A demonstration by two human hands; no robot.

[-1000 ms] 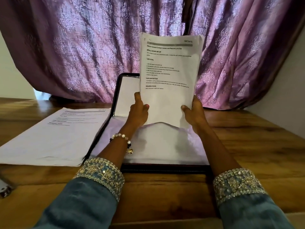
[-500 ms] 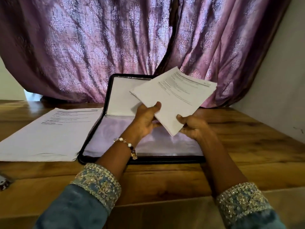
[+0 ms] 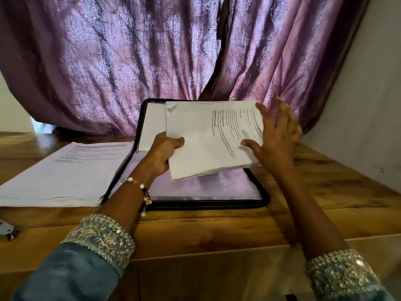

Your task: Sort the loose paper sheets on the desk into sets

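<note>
A thin stack of printed white sheets (image 3: 208, 140) hangs in the air above an open black folder (image 3: 208, 203), turned sideways so its text runs top to bottom. My left hand (image 3: 165, 153) grips the stack's left edge, thumb on top. My right hand (image 3: 277, 135) is at the stack's right edge with its fingers spread and straight; its motion blurs it. A second pile of printed sheets (image 3: 65, 174) lies flat on the wooden desk (image 3: 325, 192) left of the folder.
A purple curtain (image 3: 152, 61) hangs behind the desk, and the folder's raised lid (image 3: 152, 124) leans against it. A white wall (image 3: 358, 101) borders the desk on the right. A small metal object (image 3: 8, 231) sits at the left edge.
The stack went from upright to sideways, turning clockwise. My right hand has let go of its corner and spread open at the right edge. My left hand keeps hold.
</note>
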